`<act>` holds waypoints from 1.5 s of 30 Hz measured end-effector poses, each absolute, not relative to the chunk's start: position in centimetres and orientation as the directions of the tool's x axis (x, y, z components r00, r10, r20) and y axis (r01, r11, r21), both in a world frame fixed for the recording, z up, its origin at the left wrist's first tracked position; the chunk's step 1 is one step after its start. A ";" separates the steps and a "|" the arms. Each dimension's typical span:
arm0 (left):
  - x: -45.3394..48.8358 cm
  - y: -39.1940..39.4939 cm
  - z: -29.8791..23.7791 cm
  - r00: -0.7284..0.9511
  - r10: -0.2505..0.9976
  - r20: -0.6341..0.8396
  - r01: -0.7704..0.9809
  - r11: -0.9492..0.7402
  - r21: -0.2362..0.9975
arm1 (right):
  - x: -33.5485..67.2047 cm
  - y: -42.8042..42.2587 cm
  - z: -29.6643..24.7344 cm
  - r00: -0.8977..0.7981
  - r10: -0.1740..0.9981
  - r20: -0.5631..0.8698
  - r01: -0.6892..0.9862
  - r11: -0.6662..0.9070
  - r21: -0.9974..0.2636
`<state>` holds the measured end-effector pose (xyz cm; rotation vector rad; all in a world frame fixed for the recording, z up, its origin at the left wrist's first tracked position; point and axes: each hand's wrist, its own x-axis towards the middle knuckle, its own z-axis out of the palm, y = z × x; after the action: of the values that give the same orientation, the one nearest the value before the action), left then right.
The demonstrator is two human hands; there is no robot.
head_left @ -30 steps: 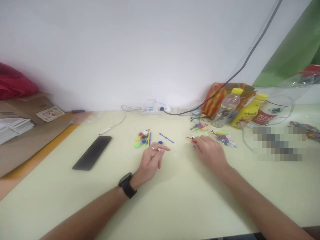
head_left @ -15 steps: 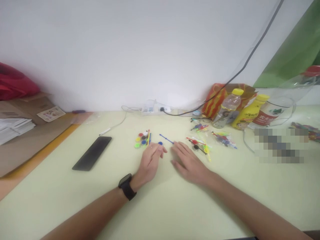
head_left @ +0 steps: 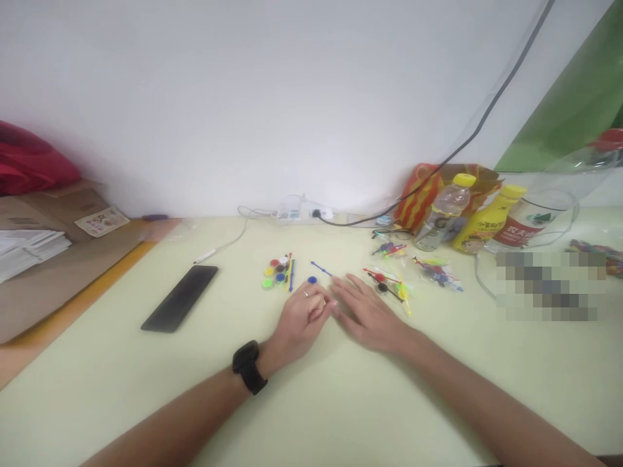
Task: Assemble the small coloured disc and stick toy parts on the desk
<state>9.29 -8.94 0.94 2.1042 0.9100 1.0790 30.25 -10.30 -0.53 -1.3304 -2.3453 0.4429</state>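
Note:
My left hand (head_left: pixel 302 318), with a black watch on the wrist, rests on the pale table (head_left: pixel 311 402) with fingers curled inward, fingertips meeting my right hand (head_left: pixel 363 310). What the left fingers hold, if anything, is hidden. My right hand lies flat with fingers stretched out, just below a blue stick (head_left: pixel 321 268). A small blue cap (head_left: pixel 312 280) sits right above my left fingers. A cluster of coloured caps and sticks (head_left: pixel 279 271) lies further left. More coloured sticks and discs (head_left: pixel 389 284) lie to the right of my right hand.
A black phone (head_left: pixel 180 298) lies at the left. Two bottles (head_left: pixel 445 211) and a clear plastic bag stand at the back right, with a power strip (head_left: pixel 299 211) and cables along the wall. Cardboard and papers (head_left: pixel 34 243) sit at the far left.
My right hand left the coloured pieces at the right and moved left, ending against my left hand. My left hand pulled back slightly and curled its fingers.

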 end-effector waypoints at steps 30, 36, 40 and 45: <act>11.9 -12.6 2.8 0.799 0.581 0.153 0.028 -0.291 0.956 | 23.7 -11.6 4.9 -0.032 0.989 -0.141 -0.615 -0.130 -0.778; 12.2 -13.3 3.5 0.785 0.592 0.184 0.065 -0.373 0.925 | 24.1 -12.1 5.3 0.007 0.999 -0.039 -0.585 -0.028 -0.811; 11.9 -13.5 3.3 0.721 0.662 0.203 0.072 -0.363 0.929 | 24.8 -11.5 5.1 -0.004 0.999 0.039 -0.514 0.032 -0.857; 11.6 -13.8 3.2 0.658 0.690 0.301 0.041 -0.432 0.901 | 24.6 -11.7 4.6 -0.238 0.966 -0.098 -0.414 -0.192 -0.890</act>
<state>11.56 -13.78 3.25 1.8929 0.5754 0.8296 24.64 -11.72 4.64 -0.8610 -0.9346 1.6531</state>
